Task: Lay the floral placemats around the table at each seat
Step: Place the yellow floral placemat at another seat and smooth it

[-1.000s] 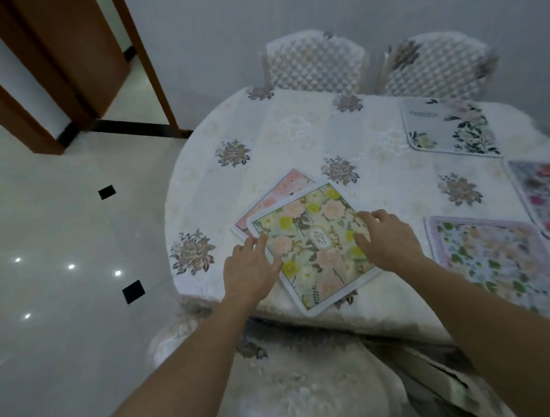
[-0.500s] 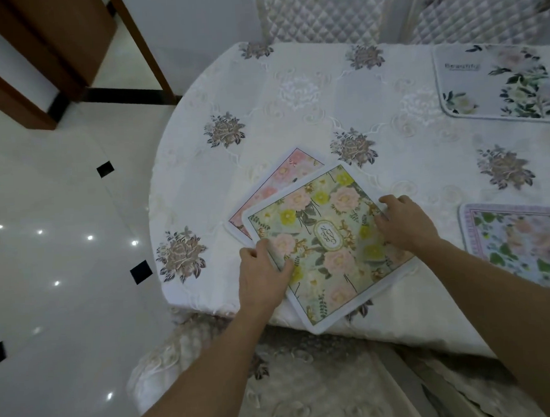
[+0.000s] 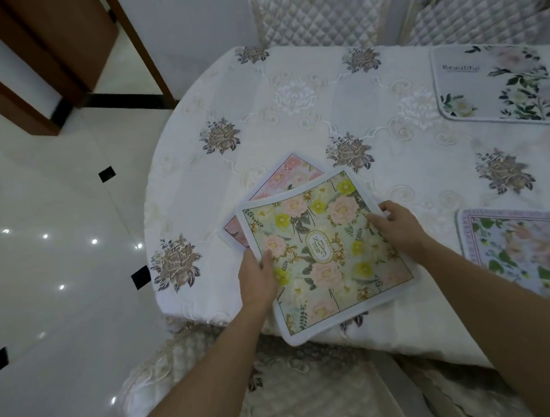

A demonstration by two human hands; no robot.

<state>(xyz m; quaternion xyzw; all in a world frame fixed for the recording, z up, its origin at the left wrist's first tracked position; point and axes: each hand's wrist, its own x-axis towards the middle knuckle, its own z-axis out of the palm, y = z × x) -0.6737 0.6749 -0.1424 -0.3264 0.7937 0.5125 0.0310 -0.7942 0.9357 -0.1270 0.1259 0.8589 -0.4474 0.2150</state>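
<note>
A green floral placemat (image 3: 325, 253) with yellow and pink flowers is lifted slightly off the table's near edge, its near corner overhanging. My left hand (image 3: 258, 279) grips its left edge, thumb on top. My right hand (image 3: 395, 227) pinches its right edge. Beneath it lies a pink floral placemat (image 3: 284, 176), mostly covered. A white placemat with dark leaves (image 3: 496, 85) lies at the far right seat. Another floral placemat with a lilac border (image 3: 521, 249) lies at the right, cut off by the frame.
The round table (image 3: 293, 105) wears a white embroidered cloth. Two quilted chair backs (image 3: 317, 11) stand beyond it, and a covered chair seat (image 3: 276, 383) sits below the near edge. Glossy white floor (image 3: 62, 251) and a brown door frame (image 3: 36, 61) lie to the left.
Both hands have gone from resting flat on the green placemat to gripping its edges, and the mat has lifted and bowed slightly. The camera has come closer to the table.
</note>
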